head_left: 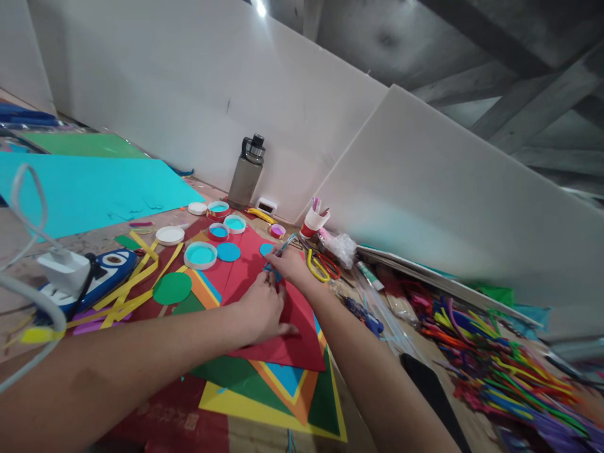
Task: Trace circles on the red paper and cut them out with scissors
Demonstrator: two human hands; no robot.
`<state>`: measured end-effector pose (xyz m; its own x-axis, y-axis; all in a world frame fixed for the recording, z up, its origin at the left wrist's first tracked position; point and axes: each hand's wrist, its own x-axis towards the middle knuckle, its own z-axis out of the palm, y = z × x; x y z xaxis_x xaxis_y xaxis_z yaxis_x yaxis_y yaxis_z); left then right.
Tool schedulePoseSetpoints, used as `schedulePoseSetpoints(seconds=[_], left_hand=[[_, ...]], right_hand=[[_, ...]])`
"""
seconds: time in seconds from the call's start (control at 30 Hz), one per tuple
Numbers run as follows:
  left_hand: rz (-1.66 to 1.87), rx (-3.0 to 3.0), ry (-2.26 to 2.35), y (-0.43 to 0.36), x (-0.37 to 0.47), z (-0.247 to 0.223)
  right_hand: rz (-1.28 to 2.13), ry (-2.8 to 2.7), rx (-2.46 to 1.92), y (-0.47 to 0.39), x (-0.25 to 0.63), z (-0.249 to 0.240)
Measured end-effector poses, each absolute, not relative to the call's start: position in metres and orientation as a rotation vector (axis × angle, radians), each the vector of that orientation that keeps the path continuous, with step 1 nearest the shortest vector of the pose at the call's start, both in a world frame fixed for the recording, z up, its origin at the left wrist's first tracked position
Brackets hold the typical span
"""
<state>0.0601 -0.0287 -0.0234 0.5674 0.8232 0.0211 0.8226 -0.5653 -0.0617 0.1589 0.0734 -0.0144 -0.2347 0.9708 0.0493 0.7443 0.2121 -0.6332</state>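
Nearest the camera, two bare forearms reach in over the surface [159, 218] from its near side, ending in the left hand [262, 308] and the right hand [289, 264]. The big turquoise sheet [94, 189] fills the far left corner. A red sheet [302, 346] lies around the middle of the surface, one corner towards the near edge, over green, yellow and orange layers. A grey bottle [246, 179] stands by the far edge, and a green disc [172, 288] lies left of the hands. The left hand rests on the red sheet, its thumb spread towards the right edge, its other fingers only slightly parted and reaching up to a small blue piece [272, 271] at the right fingertips. The right fingers are nearly closed around a slim, pen-like tool [286, 244], its long axis slanting from the left fingertips towards the far edge and rightward. The right hand is the nearer to it; whether its tip touches the blue piece, I cannot tell
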Motion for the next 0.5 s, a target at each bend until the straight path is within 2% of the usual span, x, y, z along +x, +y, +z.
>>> schedulePoseSetpoints(seconds=[0.5], left_hand=[[0.008, -2.712, -1.417, -0.030, 0.059, -0.021]], right_hand=[[0.810, -1.799, -1.494, 0.086, 0.173, -0.033]])
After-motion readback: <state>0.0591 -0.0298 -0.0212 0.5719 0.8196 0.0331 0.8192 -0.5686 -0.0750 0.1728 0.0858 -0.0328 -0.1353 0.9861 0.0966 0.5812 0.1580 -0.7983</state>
